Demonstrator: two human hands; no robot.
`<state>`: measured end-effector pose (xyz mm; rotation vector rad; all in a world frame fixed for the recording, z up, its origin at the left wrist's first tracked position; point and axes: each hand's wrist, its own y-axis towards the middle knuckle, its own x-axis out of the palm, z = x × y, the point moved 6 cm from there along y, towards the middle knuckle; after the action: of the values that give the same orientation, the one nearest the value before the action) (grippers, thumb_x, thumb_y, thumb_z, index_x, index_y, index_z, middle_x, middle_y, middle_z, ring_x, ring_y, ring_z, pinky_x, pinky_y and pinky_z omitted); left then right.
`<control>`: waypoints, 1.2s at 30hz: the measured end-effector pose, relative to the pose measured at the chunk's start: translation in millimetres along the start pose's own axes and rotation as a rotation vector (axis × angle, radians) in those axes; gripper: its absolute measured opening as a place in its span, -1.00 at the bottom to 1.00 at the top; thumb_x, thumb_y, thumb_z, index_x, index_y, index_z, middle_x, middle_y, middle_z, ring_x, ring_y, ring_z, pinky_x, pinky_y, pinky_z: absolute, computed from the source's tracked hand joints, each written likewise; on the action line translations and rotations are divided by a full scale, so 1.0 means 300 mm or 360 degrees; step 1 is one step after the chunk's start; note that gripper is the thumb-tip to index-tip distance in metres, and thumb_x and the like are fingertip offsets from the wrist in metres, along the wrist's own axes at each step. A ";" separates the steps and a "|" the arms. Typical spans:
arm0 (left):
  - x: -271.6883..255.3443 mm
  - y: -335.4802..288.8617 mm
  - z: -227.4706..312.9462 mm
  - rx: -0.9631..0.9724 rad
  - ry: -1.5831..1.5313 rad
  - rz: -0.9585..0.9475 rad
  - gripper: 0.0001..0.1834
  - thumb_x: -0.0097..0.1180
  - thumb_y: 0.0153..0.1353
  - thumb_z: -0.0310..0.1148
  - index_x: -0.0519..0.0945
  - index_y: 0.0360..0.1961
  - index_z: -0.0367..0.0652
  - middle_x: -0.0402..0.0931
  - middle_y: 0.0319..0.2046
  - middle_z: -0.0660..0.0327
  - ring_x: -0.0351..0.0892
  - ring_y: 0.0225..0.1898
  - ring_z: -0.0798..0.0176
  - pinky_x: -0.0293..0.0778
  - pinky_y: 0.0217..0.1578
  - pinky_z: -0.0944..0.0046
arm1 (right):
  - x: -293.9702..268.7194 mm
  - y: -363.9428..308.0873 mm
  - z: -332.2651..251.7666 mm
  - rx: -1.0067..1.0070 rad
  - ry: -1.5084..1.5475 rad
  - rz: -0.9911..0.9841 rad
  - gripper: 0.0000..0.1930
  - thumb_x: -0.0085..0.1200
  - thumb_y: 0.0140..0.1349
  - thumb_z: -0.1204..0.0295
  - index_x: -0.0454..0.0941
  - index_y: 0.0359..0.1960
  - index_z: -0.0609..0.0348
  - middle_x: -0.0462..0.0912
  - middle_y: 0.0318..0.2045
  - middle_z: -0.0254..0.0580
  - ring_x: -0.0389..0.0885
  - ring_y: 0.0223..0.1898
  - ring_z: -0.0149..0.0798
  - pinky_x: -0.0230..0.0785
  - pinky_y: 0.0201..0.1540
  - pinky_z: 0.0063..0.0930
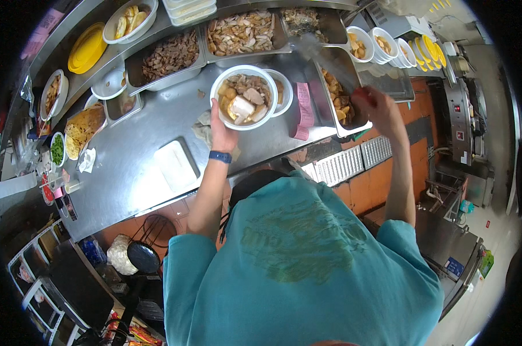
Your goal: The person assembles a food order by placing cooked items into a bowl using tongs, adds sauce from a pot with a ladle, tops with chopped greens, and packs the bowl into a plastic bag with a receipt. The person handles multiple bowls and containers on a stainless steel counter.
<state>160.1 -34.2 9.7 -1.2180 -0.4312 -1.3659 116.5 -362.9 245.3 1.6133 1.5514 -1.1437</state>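
Take the filled white bowl (250, 125) as the clock's centre, with twelve straight ahead of the person. From where I stand, the two hands are well apart, each busy with its own thing. The left hand (223, 131) grips the bowl at its seven o'clock side, thumb up at the rim, probably to keep the loaded food level; whether the base clears the bench (114, 179) I can't tell. A second bowl (290, 97) sits partly hidden behind it at three.

The right hand (381, 112) is curled around a red-handled utensil (363, 97), its far end too blurred to name. It's over by the tray of brown chunks (362, 128) at three o'clock, near enough to dip in without a step.

The tray of pale slices (246, 56) at twelve and the tray of shredded meat (174, 81) at ten seem ranged in an arc for the same easy reach. Stacked bowls (382, 56) wait at two, off the working space. The pink slip (305, 106) lies between three and four, presumably to stay readable at a glance.
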 end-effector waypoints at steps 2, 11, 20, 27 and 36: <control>0.014 -0.029 -0.025 -0.0004 -0.0120 0.0025 -0.33 -0.20 0.43 0.13 0.22 0.39 -0.08 0.27 0.35 0.17 0.24 0.36 0.06 0.18 0.35 0.00 | -0.059 0.158 0.118 -0.0022 -0.0440 0.0151 -0.57 0.15 0.27 0.06 0.60 -0.12 0.23 0.70 -0.29 0.08 0.71 -0.30 -0.01 0.51 -0.26 -0.18; 0.127 -0.213 -0.170 0.0304 0.0057 0.0228 -0.30 -0.30 0.45 0.17 0.19 0.40 -0.11 0.27 0.34 0.15 0.26 0.35 0.07 0.20 0.35 0.03 | 0.149 1.002 0.348 -0.0352 -0.0954 0.0172 -0.43 0.09 0.24 -0.11 0.63 -0.13 0.23 0.70 -0.24 0.15 0.69 -0.17 0.12 0.57 -0.12 -0.07; 0.204 -0.338 -0.337 0.0368 0.0050 0.0607 -0.26 -0.22 0.42 0.19 0.16 0.41 -0.10 0.22 0.36 0.12 0.25 0.35 0.02 0.23 0.33 -0.07 | 0.374 1.294 0.261 -0.0819 -0.1124 0.0031 -0.54 0.10 0.30 0.04 0.59 -0.14 0.26 0.70 -0.19 0.07 0.69 -0.13 0.06 0.59 -0.14 -0.11; 0.214 -0.284 -0.401 0.0344 -0.0004 0.0516 -0.27 -0.18 0.42 0.16 0.16 0.41 -0.10 0.22 0.36 0.12 0.23 0.36 0.03 0.21 0.34 -0.04 | 0.356 1.244 0.341 -0.0893 -0.0770 -0.0025 -0.58 0.05 0.33 0.10 0.61 -0.24 0.32 0.71 -0.29 0.11 0.70 -0.21 0.12 0.58 -0.21 -0.05; 0.219 -0.104 -0.443 0.0298 0.0108 0.0326 -0.30 -0.32 0.45 0.19 0.18 0.41 -0.03 0.25 0.35 0.17 0.26 0.35 0.08 0.22 0.33 -0.02 | 0.242 1.046 0.499 -0.0148 0.0497 -0.0845 -0.48 -0.02 0.40 0.00 0.47 -0.59 0.17 0.44 -0.73 -0.35 0.35 -0.75 -0.47 0.23 -0.68 -0.55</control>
<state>95.9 -170.5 25.8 -1.0295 -0.3672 -1.1611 396.0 -500.5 74.6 1.4038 2.2972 -1.0881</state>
